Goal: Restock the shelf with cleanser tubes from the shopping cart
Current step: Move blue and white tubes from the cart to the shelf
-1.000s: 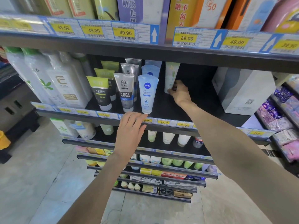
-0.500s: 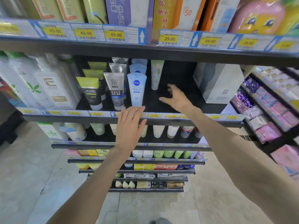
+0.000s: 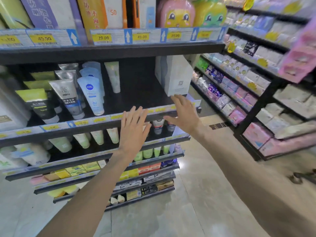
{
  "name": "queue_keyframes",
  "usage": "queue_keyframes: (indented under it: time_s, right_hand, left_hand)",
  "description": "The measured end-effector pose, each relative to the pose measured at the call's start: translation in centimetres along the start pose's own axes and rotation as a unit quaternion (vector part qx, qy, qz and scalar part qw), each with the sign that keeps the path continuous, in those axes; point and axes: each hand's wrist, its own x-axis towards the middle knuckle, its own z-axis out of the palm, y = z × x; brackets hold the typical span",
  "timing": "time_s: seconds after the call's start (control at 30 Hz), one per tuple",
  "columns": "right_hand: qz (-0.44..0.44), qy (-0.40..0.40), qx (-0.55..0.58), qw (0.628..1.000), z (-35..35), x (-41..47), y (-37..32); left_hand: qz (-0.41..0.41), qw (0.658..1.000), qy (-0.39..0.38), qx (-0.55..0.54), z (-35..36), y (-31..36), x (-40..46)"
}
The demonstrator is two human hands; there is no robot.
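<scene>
Both hands are empty, fingers spread: left hand (image 3: pixel 132 130) and right hand (image 3: pixel 183 113) hover at the shelf (image 3: pixel 136 93) front edge. Behind them, bare board runs back to the white tube (image 3: pixel 113 76), beside the blue tubes (image 3: pixel 92 94). A box (image 3: pixel 176 76) bounds the right. The right hand has pulled back from that tube.

Pale polished floor tiles (image 3: pixel 196 194) are reflecting overhead light. A second dark shelving unit (image 3: pixel 259 103) is standing at right, carrying pastel packets (image 3: pixel 239 93).
</scene>
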Motion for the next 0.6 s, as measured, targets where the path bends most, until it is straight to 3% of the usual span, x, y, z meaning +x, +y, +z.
queue_keyframes:
  time_s: [0.23,0.6]
  right_hand:
    - [0.045,-0.038,-0.057,0.997,-3.6,-9.9,11.4]
    - [0.201,-0.078,-0.100,0.971,-10.0,-28.5,31.9]
  left_hand:
    - [0.055,0.997,-0.053,0.016,4.6,13.1,1.5]
    - [0.155,0.975,-0.129,-0.097,14.5,38.3,-0.4]
